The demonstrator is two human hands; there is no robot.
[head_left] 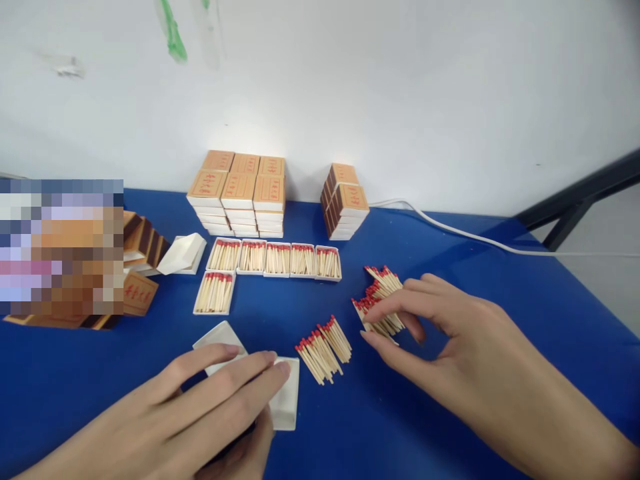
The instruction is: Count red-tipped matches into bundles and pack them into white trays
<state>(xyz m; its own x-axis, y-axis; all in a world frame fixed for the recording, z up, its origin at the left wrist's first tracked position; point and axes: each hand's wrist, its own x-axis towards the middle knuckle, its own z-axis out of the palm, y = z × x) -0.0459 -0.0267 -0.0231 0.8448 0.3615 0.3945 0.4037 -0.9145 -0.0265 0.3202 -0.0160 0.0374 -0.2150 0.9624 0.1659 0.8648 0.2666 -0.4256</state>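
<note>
My left hand (215,400) is curved over white inner matchbox trays, its fingertips on a tray (286,397) at its right and its thumb tucked low beside that tray. Another white tray (220,340) shows tilted behind the fingers, partly hidden. My right hand (450,347) holds nothing that I can see; its thumb and index finger are slightly apart at the near left edge of a pile of red-tipped matches (387,283). Between the hands lies a smaller, roughly aligned bunch of matches (324,350) on the blue table (380,413).
Several trays filled with matches (277,259) form a row, with one filled tray (214,293) in front. Stacked matchboxes (237,193) and a smaller stack (345,203) stand by the wall. More boxes (140,293) and white trays (185,253) lie left. A white cable (460,240) crosses behind.
</note>
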